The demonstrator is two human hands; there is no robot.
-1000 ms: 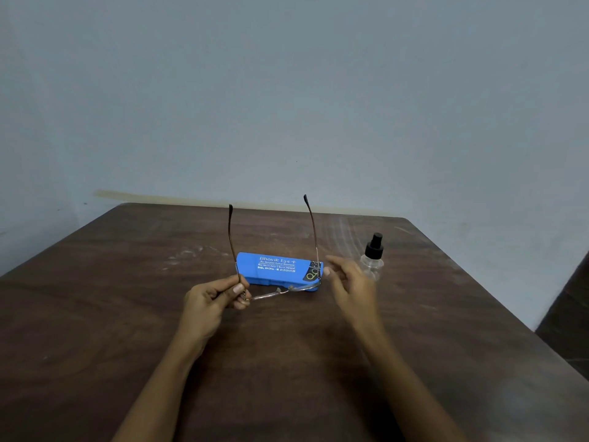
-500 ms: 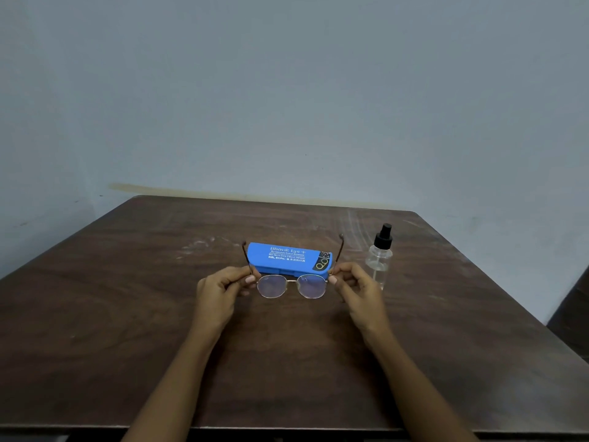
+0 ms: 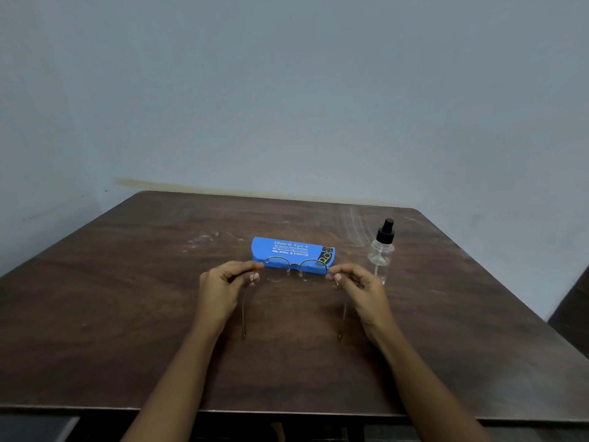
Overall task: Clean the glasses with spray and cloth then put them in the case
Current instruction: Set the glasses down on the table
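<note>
Glasses [image 3: 294,271]: being held just in front of the blue case [image 3: 293,250], temples pointing away from it.
Grip: left hand [image 3: 223,288] and right hand [image 3: 360,288] pinching the frame corners.
Risk: uneven pulling likely twisting the thin frame.

Glasses [image 3: 295,272] before case [image 3: 291,250]; spray bottle [image 3: 381,250] right, on table [image 3: 127,298].

Small print on the case [image 3: 293,252] is unreadably blurred.

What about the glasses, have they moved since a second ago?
Yes. The glasses were flipped: a second ago their arms stood up above the blue case; now they lie level and point away from it, toward the camera.
</note>
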